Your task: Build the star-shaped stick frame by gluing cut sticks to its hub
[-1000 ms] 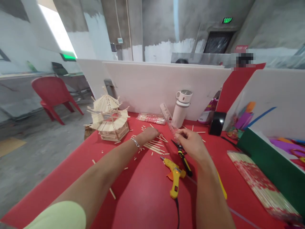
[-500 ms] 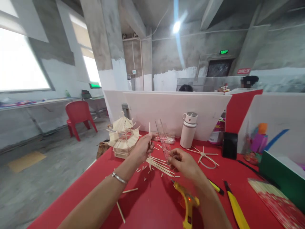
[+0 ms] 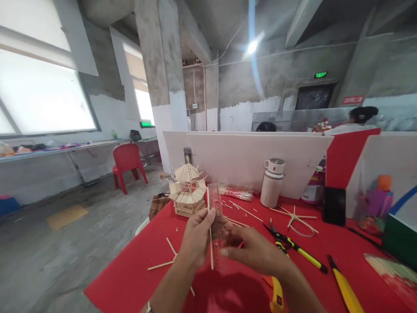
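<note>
Held in the left hand [image 3: 196,231], a thin pale wooden stick [image 3: 211,253] now lies along a clear plastic ruler [image 3: 215,195] — previously apart. Right hand [image 3: 249,247]: blurred, grip indeterminate.

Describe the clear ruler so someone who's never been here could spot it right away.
Start at the red tabletop before the white partition. Over it, between the left hand and the right hand, is the ruler. It is a flat, see-through strip with markings, unlike the thin, opaque pale stick right beside it.
</note>
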Demonstrator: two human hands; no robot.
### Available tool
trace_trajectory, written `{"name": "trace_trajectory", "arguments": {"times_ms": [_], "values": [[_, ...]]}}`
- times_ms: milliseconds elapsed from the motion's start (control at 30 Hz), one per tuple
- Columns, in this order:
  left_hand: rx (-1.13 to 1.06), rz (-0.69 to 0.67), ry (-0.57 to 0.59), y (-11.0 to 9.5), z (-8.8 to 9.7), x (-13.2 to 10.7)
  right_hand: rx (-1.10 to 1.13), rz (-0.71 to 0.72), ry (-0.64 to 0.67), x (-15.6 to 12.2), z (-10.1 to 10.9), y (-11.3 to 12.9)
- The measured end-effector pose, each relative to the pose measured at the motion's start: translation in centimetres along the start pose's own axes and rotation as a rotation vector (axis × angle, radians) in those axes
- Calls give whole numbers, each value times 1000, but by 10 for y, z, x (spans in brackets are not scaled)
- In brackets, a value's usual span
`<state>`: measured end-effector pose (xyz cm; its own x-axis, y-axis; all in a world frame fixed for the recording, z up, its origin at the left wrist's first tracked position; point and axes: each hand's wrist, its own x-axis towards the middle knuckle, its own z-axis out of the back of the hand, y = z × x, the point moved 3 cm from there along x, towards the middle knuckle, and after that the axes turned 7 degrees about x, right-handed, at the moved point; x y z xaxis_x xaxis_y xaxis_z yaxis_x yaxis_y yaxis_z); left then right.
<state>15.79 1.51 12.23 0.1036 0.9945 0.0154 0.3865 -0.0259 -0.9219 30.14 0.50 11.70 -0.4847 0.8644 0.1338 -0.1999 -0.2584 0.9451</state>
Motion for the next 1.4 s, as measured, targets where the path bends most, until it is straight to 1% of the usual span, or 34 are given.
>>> {"name": "trace_trajectory", "arguments": {"times_ms": [100,133,200,300,400,500,633,767,933,1000,1200,1400], "values": [[24,83,15,11,-3,-17,35,94,-275,-2,11,15],[39,118,34,15,-5,-22,44,117,-344,-1,13,17],[57,175,70,24,-8,-27,88,135,-401,2,12,19],[42,214,106,32,-10,-26,224,122,-386,11,6,15],[11,237,93,36,-9,-21,325,65,-367,19,2,6],[-7,248,77,39,-7,-17,353,11,-343,23,3,-4],[-20,252,77,43,-4,-17,383,27,-287,25,3,-11],[-31,262,88,44,-1,-18,383,40,-284,27,0,-11],[-34,298,56,40,0,-21,367,59,-311,28,-2,-9],[-34,308,56,38,0,-22,376,63,-300,28,-3,-8],[-21,306,75,38,2,-23,445,14,-271,25,-6,-7],[-31,300,103,39,-2,-22,418,34,-290,25,-4,-6]]}}
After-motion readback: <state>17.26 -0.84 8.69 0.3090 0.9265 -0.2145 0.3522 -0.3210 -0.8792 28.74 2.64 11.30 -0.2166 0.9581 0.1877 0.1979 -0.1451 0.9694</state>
